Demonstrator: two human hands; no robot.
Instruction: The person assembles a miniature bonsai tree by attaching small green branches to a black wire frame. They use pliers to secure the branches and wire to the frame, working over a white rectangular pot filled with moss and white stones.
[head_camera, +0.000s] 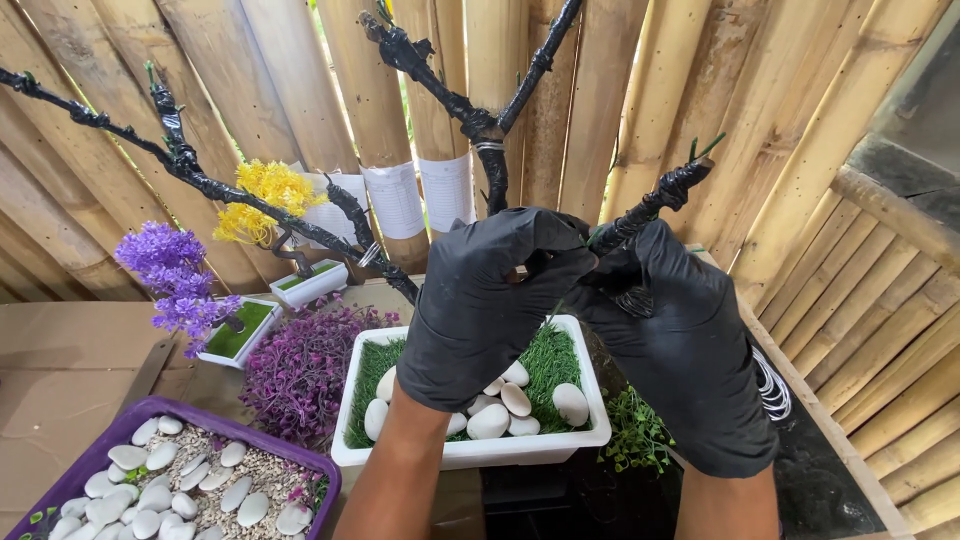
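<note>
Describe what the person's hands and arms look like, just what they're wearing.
Both the left hand and the right hand wear black, slightly glossy disposable gloves that wrinkle at the fingers and end loosely at the wrists. Below the cuffs the forearms are bare: no sleeves, watch or jewellery visible.

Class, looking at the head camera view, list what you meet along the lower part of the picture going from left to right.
Purple tray of white pebbles → purple bushy plant → white planter with grass and white stones → small green sprig → coil of wire.
</note>
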